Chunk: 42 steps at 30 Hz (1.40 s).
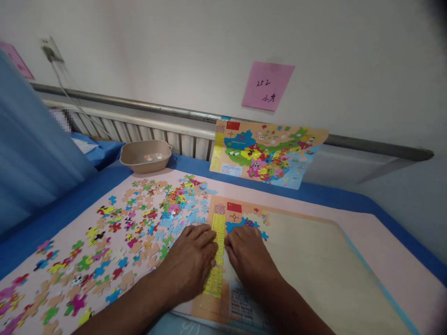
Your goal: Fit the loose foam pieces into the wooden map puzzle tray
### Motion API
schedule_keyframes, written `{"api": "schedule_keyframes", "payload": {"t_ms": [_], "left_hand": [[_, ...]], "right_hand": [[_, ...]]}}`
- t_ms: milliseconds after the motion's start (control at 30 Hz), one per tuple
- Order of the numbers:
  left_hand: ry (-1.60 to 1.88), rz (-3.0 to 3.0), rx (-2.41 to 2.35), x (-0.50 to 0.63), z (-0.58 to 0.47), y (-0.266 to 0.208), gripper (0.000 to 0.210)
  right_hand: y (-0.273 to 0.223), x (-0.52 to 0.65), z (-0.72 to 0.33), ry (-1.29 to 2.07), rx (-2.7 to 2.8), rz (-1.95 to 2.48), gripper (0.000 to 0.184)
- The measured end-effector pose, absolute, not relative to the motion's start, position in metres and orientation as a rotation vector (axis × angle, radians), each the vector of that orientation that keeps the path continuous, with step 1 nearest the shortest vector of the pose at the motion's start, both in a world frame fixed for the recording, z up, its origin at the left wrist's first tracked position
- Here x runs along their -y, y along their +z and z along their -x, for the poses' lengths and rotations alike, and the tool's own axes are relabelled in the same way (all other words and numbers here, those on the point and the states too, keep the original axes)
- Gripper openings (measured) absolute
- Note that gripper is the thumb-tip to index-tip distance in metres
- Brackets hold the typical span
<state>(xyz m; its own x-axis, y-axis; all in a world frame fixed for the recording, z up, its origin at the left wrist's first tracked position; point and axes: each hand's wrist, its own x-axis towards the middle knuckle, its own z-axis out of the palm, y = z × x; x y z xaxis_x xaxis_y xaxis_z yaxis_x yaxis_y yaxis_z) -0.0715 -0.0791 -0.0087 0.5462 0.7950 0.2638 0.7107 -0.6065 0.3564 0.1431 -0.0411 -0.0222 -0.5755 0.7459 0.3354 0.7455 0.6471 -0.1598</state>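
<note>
Probably left hand (195, 253) and right hand (250, 251), fingers curled together (grip I cannot tell), align yellow strip (219, 228); next needs gentle pressing

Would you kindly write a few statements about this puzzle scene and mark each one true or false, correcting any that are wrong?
1. The left hand and right hand are both over the puzzle board. True.
2. The board is completely filled in. False: much of its right side is bare.
3. Many loose pieces lie to the left of the board, with a brown basin beyond them. True.
4. The basin is heaped to the brim. False: only a few small pieces show in it.
5. A pink note with handwriting is above the colourful map sheet. True.
6. The map sheet lies flat under the right hand. False: it stands up beyond the board.
</note>
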Motion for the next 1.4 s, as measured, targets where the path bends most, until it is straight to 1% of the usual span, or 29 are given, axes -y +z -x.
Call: {"api": "schedule_keyframes", "payload": {"t_ms": [233, 567, 867, 1100, 1400], "left_hand": [[0.606, -2.545, -1.260, 0.079, 0.072, -0.007, 0.017], [0.626, -2.630, -1.263, 0.079, 0.071, -0.008, 0.014], [0.672, -2.574, -1.283, 0.079, 0.072, -0.013, 0.020], [0.685, -2.537, -1.274, 0.079, 0.072, -0.013, 0.022], [0.656, -2.567, -1.242, 0.081, 0.075, -0.006, 0.011]], "right_hand": [[-0.022, 0.042, -0.146, -0.125, 2.528, 1.137, 0.017], [-0.016, 0.043, -0.147, -0.063, 2.543, 1.124, 0.019], [-0.017, 0.043, -0.148, 0.097, 2.525, 1.187, 0.013], [-0.013, 0.043, -0.148, 0.048, 2.561, 1.179, 0.015], [-0.015, 0.043, -0.149, 0.060, 2.541, 1.170, 0.016]]}}
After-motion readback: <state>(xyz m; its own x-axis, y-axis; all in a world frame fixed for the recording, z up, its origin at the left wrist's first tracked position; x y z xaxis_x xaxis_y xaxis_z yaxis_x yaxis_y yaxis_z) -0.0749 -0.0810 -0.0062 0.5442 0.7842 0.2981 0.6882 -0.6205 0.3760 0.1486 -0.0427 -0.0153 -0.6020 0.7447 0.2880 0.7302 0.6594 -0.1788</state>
